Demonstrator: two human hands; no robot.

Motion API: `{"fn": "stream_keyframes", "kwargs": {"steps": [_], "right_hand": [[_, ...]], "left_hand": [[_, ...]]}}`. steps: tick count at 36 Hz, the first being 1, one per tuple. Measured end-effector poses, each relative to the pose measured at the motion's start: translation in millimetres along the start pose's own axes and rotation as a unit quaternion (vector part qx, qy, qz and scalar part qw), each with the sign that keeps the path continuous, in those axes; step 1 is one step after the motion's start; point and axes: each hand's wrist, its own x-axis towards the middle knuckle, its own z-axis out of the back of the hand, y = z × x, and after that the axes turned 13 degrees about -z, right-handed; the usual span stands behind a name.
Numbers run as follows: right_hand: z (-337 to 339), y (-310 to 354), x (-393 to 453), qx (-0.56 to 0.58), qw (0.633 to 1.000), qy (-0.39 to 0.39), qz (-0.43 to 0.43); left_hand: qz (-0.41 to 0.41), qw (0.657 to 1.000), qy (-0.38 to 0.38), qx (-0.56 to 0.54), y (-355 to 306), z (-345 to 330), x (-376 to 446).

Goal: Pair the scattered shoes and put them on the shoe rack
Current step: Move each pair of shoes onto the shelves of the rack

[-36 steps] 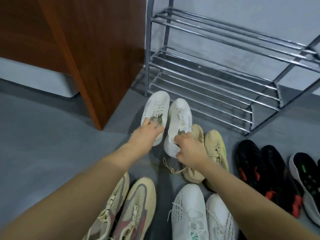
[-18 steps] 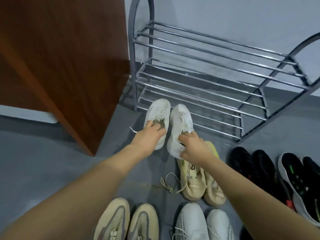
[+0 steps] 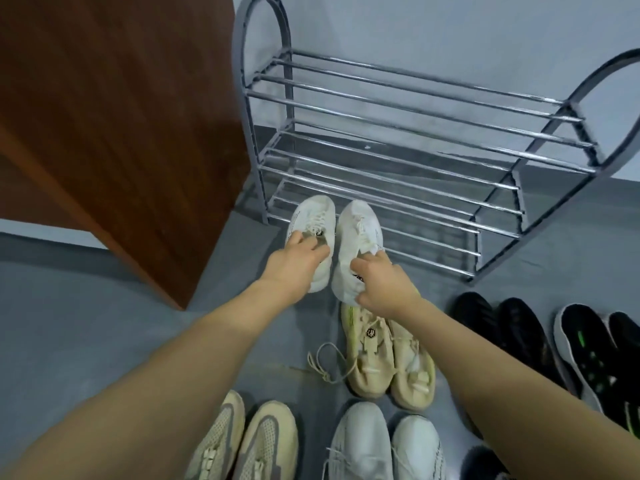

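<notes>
The left hand is closed around the collar of 1 white shoe, and the right hand is closed on the heel end of its mate. The 2 shoes sit side by side, toes toward the lower bars of the metal shoe rack, just in front of it. On the grey floor nearer the person lie a beige pair, a tan pair, another white pair and black shoes.

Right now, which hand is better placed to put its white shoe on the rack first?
Probably the right hand: its white shoe already has its toe over the shoe rack bars, while the left hand is beside the rack's end frame.
</notes>
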Motion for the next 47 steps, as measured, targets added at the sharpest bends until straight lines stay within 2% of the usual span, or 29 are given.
{"fn": "stream_keyframes", "kwargs": {"steps": [9,16,22,29,40,47], "right_hand": [[17.0,-34.8,-6.5,-0.015,0.998,0.007,0.062],[27.8,-34.4,4.3,0.020,0.997,-0.008,0.071],[19.4,-20.3,28.9,0.044,0.998,0.027,0.034],[0.4,-2.3,84.5,0.046,0.999,0.019,0.000],[-39.1,29.7,190.0,0.100,0.987,-0.091,-0.082],[-52.2,46.8,231.0,0.105,0.982,-0.116,-0.106]], "left_hand": [[0.042,0.998,0.009,0.047,-43.0,16.2,2.3],[0.060,0.997,0.017,0.047,-43.9,29.4,7.4],[0.033,0.995,0.059,0.070,-13.4,32.6,24.5],[-0.025,0.995,0.053,0.085,46.9,8.0,68.8],[-0.011,1.000,0.013,0.021,140.0,-33.8,136.2],[0.009,0.999,-0.033,0.015,166.3,-75.7,154.8]]}}
